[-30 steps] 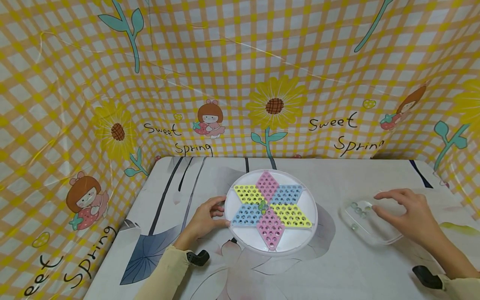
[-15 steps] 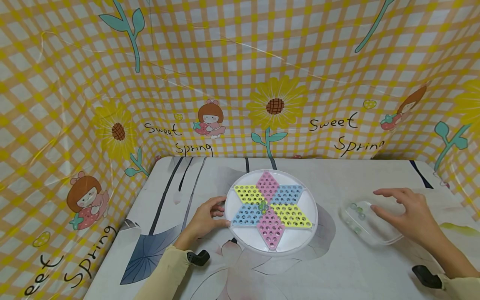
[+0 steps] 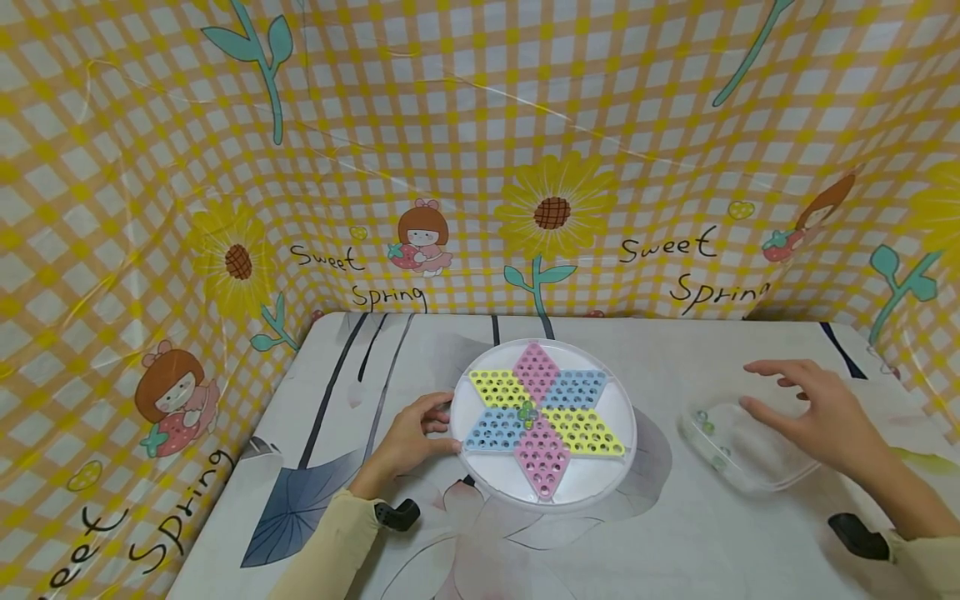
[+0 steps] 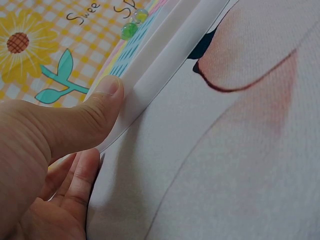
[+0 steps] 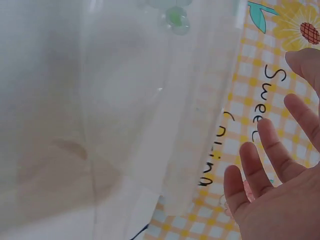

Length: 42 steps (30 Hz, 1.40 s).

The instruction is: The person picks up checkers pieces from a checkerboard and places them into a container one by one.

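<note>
A round white Chinese checkers board [image 3: 480,479] with a pink, yellow and blue star lies on the table, and a small cluster of green and yellowish marbles [image 3: 528,414] sits at its middle. At the board's left edge my left hand [image 3: 408,442] grips the rim; in the left wrist view the thumb [image 4: 107,90] lies against the white side wall. My right hand [image 3: 813,412] hovers over the right side of a clear plastic container [image 3: 772,486], fingers spread and apart, holding nothing. Several green marbles [image 3: 705,422] lie along the container's left side.
The table [image 3: 637,550] is covered with a pale flower-printed cloth. A yellow checked curtain [image 3: 465,108] stands along the back and both sides. Between the board and the container lies a stretch of tablecloth.
My right hand has lifted slightly away from the container with its fingers apart. Marbles in the container have rolled toward its left side. My left hand and the board stay put.
</note>
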Motion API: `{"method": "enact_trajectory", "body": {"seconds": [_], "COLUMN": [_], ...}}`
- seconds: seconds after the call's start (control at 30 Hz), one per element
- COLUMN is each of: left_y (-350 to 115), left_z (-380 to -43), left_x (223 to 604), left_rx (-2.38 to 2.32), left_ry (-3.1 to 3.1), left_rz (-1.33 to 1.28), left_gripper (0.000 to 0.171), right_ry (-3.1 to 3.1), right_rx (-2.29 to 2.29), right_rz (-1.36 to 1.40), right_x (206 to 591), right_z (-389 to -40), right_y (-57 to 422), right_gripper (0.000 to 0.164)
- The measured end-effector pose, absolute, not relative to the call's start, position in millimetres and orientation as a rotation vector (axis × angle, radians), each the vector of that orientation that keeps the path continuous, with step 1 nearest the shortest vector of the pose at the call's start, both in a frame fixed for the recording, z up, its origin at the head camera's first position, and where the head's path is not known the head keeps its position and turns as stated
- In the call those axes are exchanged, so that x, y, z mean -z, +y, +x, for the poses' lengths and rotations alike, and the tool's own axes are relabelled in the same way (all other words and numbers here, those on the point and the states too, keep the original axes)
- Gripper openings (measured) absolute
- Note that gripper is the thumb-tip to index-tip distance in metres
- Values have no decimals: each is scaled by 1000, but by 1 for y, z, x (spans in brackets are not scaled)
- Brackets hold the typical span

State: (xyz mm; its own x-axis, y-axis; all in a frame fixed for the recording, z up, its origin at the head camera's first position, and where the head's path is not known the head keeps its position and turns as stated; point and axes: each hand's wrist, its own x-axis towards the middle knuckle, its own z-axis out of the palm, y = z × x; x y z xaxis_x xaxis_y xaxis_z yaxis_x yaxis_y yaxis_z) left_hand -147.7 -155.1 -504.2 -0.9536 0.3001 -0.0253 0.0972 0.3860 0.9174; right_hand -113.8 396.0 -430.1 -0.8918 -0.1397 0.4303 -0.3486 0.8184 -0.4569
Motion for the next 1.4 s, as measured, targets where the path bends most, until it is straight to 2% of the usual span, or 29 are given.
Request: {"method": "enact_trajectory", "body": {"seconds": [0.37,1.4], "left_y": [-155,-155], "left_z": [-149,-147], "left_x": [504,499], "left_rx": [-1589,-1570], "left_ry": [2450,2472], "left_rz": [362,356], "left_gripper": [79,79], "right_ry": [-2608,-2610], "right_rx": [-728,-732], "right_rz": [479,628], "right_x": [416,382], "right_z": [-125,-156], "right_y": [383,327], "right_gripper": [56,52]}}
